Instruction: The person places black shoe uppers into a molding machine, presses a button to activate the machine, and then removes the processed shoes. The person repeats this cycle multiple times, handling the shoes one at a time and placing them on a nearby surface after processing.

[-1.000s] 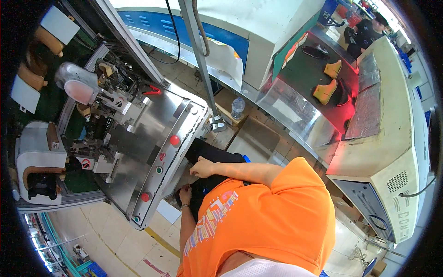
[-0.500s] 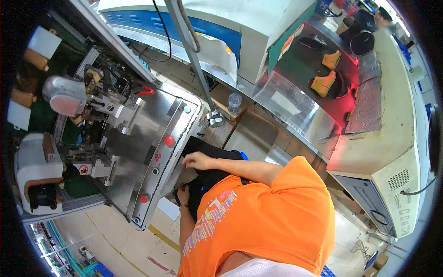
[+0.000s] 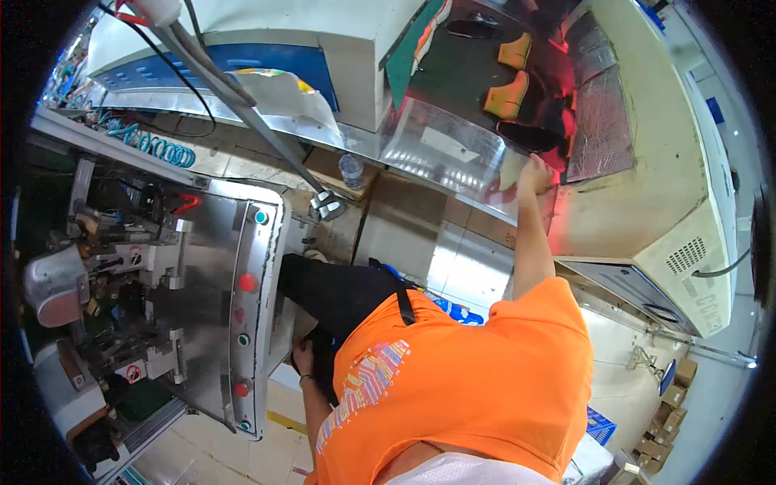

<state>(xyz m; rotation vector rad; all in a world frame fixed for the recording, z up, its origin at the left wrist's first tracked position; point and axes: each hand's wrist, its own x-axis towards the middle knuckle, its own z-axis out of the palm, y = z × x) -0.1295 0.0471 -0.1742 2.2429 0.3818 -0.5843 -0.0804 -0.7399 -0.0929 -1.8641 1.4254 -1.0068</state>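
My right hand [image 3: 533, 175] reaches up to the mouth of a red-lit machine, fingers stretched toward a dark shoe [image 3: 527, 136] at the lip of its green belt. The fingertips are close to the shoe; whether they touch it is unclear. Two yellow boot-shaped pieces [image 3: 507, 97] stand on the belt behind that shoe, with another dark shoe [image 3: 472, 27] farther back. Low beside the bench machine's front panel, my left hand [image 3: 303, 357] lies against my black trousers. Its fingers are mostly hidden.
At left stands a metal bench machine with clamps [image 3: 174, 275] and red and green buttons on its front panel [image 3: 250, 323]. A slanted metal post [image 3: 250, 121] rises near a clear plastic bottle [image 3: 351, 171]. A sloped metal chute [image 3: 440, 149] fronts the belt.
My right hand has gone from beside the bench machine's panel up to the red-lit belt. The view has turned right. My left hand stays low near the trousers.
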